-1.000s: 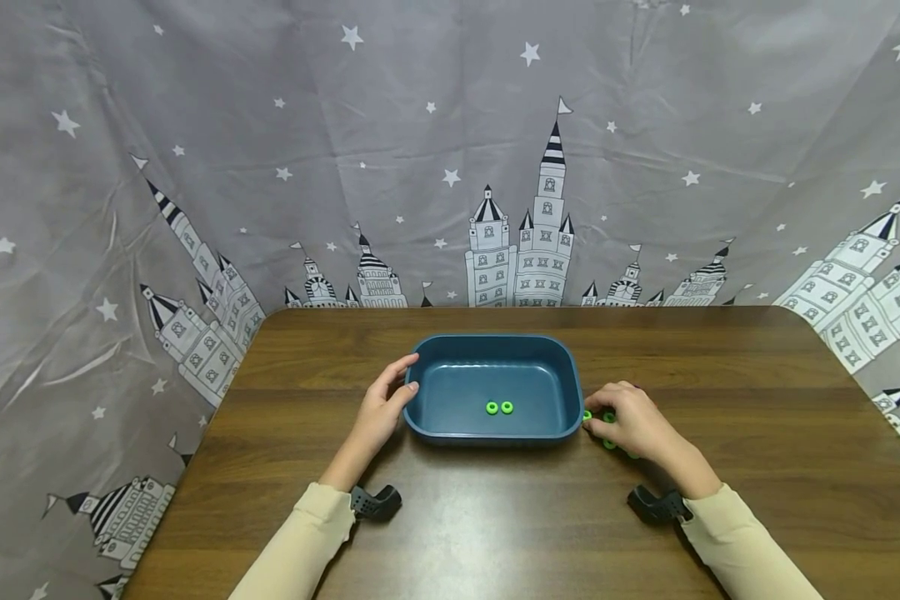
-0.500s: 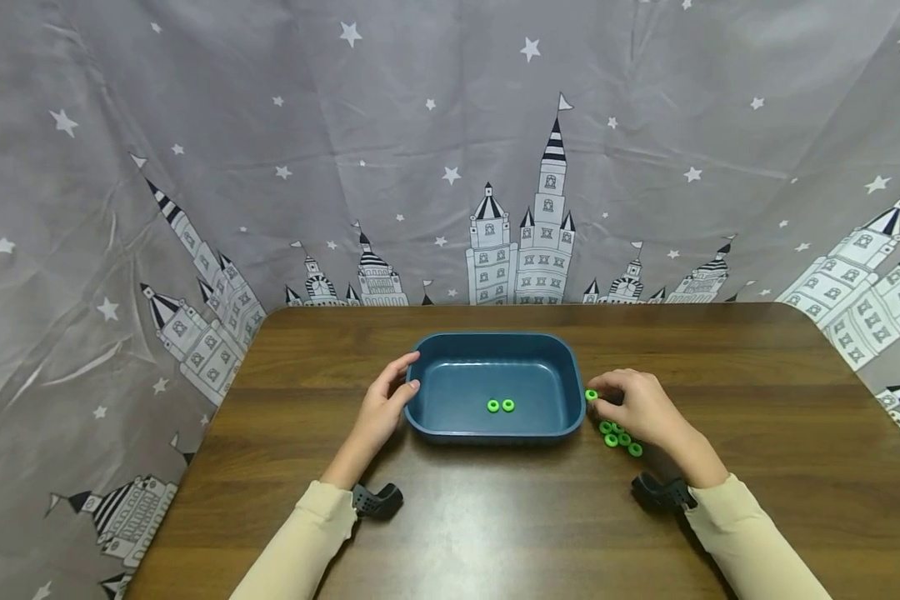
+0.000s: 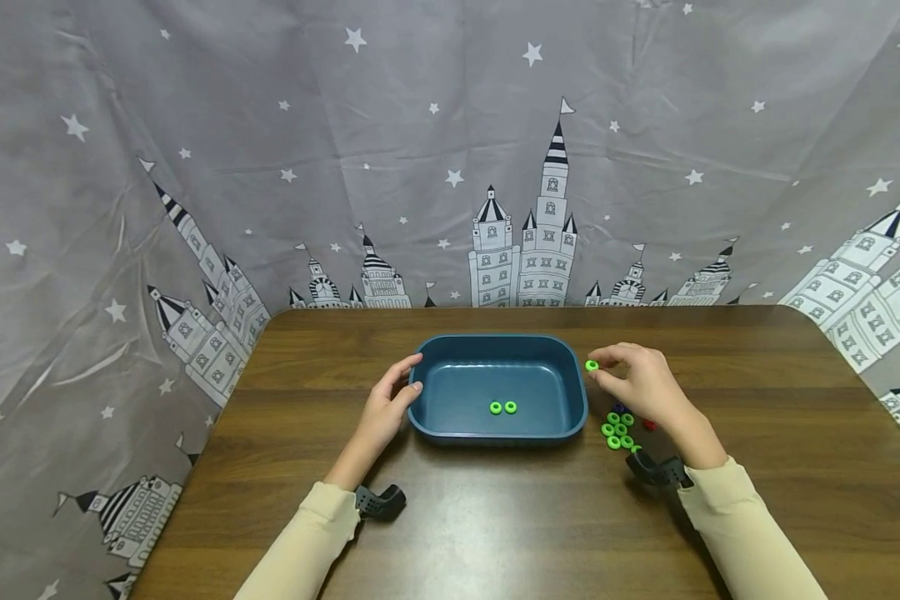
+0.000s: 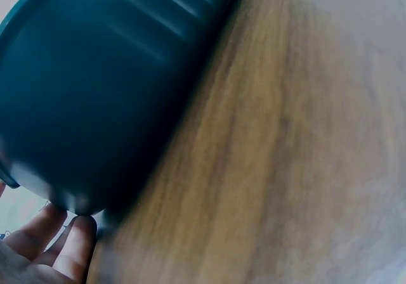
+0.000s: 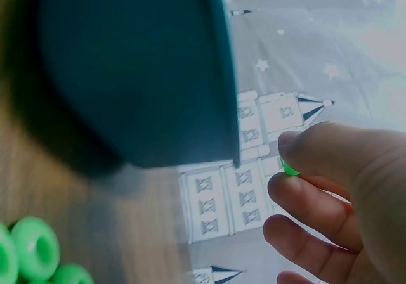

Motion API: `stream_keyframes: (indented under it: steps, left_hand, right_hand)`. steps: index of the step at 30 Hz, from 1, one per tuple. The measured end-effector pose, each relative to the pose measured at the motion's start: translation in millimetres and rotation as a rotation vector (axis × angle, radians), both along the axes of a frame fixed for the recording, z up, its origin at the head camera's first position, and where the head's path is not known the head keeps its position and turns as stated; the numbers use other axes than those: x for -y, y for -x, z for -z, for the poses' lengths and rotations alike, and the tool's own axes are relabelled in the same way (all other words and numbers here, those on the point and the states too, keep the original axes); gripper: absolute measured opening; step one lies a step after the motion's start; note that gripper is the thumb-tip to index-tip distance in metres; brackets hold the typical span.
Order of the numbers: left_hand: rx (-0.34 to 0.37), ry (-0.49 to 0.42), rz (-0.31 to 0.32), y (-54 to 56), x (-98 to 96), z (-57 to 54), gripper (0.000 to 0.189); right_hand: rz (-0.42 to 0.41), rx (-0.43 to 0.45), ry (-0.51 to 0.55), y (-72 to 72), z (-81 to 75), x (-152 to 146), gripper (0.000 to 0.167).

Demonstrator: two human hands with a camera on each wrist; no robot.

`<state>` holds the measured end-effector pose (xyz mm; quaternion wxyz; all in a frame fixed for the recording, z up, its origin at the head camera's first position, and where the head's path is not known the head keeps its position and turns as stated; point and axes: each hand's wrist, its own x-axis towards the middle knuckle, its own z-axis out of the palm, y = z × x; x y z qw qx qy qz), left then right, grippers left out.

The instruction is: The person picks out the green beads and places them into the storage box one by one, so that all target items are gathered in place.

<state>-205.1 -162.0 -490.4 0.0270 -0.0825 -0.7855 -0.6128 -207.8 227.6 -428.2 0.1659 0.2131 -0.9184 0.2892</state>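
Note:
A blue rectangular bin [image 3: 497, 435] stands on the table with two green ring beads [image 3: 503, 407] on its floor. My left hand [image 3: 378, 412] rests against the bin's left end, thumb and fingers spread at the rim; in the left wrist view its fingers [image 4: 75, 249] touch the end wall. Raised just beyond the bin's right side, my right hand [image 3: 637, 379] pinches another green ring bead [image 3: 592, 366] between thumb and index finger. Only a sliver of that held bead [image 5: 290, 169] shows in the right wrist view. Below this hand lies a cluster of several green ring beads [image 3: 620, 430].
A dark blue piece [image 3: 619, 408] sits at the far edge of the green cluster, and a red piece [image 3: 648, 425] lies to its right, near the right forearm. The wooden table [image 3: 450, 533] ends at a grey curtain [image 3: 390, 125] printed with castles.
My right hand has lifted the green bead away from the cluster, moving up beside the bin's right rim and uncovering the other beads. My left hand stays at the bin.

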Motion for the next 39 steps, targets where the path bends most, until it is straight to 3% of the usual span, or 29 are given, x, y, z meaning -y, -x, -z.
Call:
stream_keyframes:
  steps: [10, 14, 19, 28, 39]
  left_hand:
    - [-0.001, -0.008, 0.002, -0.1, -0.8, -0.5, 0.046]
    - [-0.002, -0.011, 0.006, 0.5, -1.3, -1.9, 0.046]
    - [0.002, -0.018, 0.009, 0.7, -1.2, -2.0, 0.046]
    - [0.011, -0.019, 0.008, 0.8, -0.4, -1.0, 0.045]
    - [0.003, -0.005, 0.013, 0.8, 1.2, -0.9, 0.045]
  right_hand:
    - [-0.074, -0.002, 0.062, 7.0, -11.4, 30, 0.016]
    - [-0.106, 0.05, 0.052, 7.3, -12.9, 47, 0.018]
    - [-0.161, 0.125, 0.046, 9.3, -11.0, 67, 0.019]
    - [-0.259, 0.152, 0.013, 16.0, 0.1, 87, 0.017]
    - [-0.286, 0.229, -0.044, 20.5, 7.3, 103, 0.016]
